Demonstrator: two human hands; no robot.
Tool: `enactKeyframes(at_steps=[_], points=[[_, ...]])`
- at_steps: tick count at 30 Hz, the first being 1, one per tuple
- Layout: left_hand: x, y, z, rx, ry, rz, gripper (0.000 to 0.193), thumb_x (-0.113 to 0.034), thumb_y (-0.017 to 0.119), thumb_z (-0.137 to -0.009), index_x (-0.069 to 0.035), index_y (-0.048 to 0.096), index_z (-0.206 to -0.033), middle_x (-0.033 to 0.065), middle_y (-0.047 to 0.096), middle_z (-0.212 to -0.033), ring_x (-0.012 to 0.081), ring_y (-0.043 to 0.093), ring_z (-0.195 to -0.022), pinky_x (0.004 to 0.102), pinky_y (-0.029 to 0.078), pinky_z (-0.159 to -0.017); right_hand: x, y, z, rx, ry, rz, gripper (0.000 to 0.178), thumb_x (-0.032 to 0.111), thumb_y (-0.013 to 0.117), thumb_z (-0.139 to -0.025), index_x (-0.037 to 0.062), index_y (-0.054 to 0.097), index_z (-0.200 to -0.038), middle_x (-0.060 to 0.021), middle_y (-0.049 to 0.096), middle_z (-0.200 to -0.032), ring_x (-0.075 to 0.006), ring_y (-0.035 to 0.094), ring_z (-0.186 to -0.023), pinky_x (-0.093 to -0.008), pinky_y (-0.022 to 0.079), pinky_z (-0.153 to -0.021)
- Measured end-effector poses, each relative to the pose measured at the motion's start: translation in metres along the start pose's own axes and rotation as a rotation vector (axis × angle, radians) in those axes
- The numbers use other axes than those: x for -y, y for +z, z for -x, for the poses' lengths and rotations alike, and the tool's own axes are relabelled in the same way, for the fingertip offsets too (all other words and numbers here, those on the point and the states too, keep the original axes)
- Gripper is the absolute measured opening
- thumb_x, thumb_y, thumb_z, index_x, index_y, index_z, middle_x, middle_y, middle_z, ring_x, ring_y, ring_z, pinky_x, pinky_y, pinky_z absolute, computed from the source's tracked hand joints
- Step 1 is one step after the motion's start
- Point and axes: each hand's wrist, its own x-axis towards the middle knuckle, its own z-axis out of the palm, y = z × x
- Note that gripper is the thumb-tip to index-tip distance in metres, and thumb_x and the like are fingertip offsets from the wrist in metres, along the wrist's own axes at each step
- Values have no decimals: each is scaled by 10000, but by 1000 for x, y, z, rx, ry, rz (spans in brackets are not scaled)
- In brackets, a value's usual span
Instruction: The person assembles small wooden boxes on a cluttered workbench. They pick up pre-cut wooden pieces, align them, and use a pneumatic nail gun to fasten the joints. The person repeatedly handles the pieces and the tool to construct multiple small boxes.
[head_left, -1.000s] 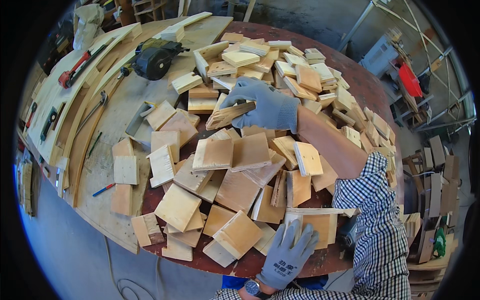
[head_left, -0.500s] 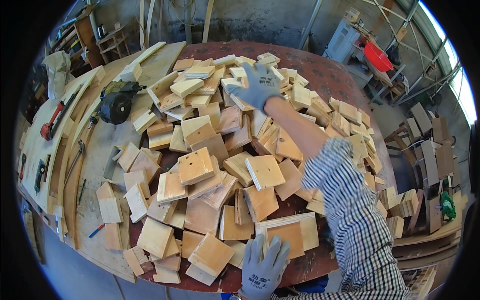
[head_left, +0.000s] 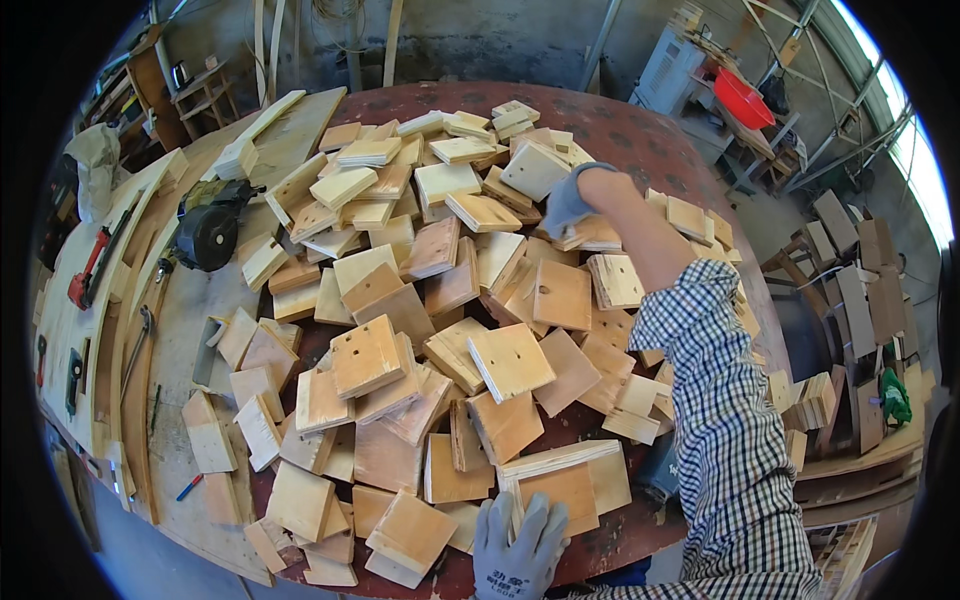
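Observation:
A large heap of small plywood blocks (head_left: 390,362) covers the middle of a dark red table (head_left: 625,540). My right hand (head_left: 568,203), in a grey glove, reaches into the far right part of the heap. Its fingers bend down among the blocks and are mostly hidden, so a grip cannot be made out. Near its wrist side lies a pale block (head_left: 597,235). My left hand (head_left: 515,545), also gloved in grey, lies at the near edge with fingers stretched out. Its fingertips are against a stack of larger plywood pieces (head_left: 558,497), and it holds nothing.
On the pale boards at left lie a black round tool (head_left: 210,228), a red-handled tool (head_left: 85,275), a hammer (head_left: 140,340) and a blue pen (head_left: 190,488). A dark cylinder (head_left: 658,468) stands beside my right sleeve. Stacked boards (head_left: 860,300) and a red basin (head_left: 743,98) are off to the right.
My right hand has drawn back from the far part of the heap toward the right, its spread fingers now bent down. The left hand stays at the near edge. The whole view has shifted slightly.

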Motion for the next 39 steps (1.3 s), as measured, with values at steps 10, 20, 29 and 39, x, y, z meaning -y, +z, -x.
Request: enactKeyframes(at_steps=[10, 20, 29, 39], points=[[0, 2, 1, 13, -9, -1, 423, -237, 791, -863, -147, 738, -1273, 121, 603, -1396, 531, 490, -1357, 671, 423, -1129, 29, -49, 3, -622, -14, -207, 583, 496, 673, -927, 197, 669, -1428, -155, 655, -1458, -368, 625, -1338, -486, 505, -1099], [-4, 2, 2, 40, -13, -47, 434, -225, 795, -807, -141, 734, -1228, 115, 599, -1376, 512, 476, -1364, 652, 448, -1110, -34, 5, 11, -331, -129, -170, 1021, 198, 799, -851, 253, 246, -1707, -188, 463, -1598, -380, 461, -1481, -502, 400, -1222], [-7, 3, 7, 18, -15, -75, 422, -230, 755, -859, -131, 718, -1268, 118, 595, -1419, 527, 458, -1400, 653, 443, -1124, -92, 65, 61, -816, -649, -629, 1029, -42, 782, -785, 215, 342, -1679, -77, 528, -1184, -263, 544, -1116, -394, 481, -1076], [-11, -1, -4, 23, 4, -211, 420, -362, 689, -955, -114, 695, -1294, 141, 612, -1372, 533, 494, -1346, 634, 431, -1092, -86, 80, 200, -884, -883, -1062, 1038, -62, 847, -745, 168, 402, -1654, -51, 557, -1207, -188, 578, -1173, -335, 515, -1071]])
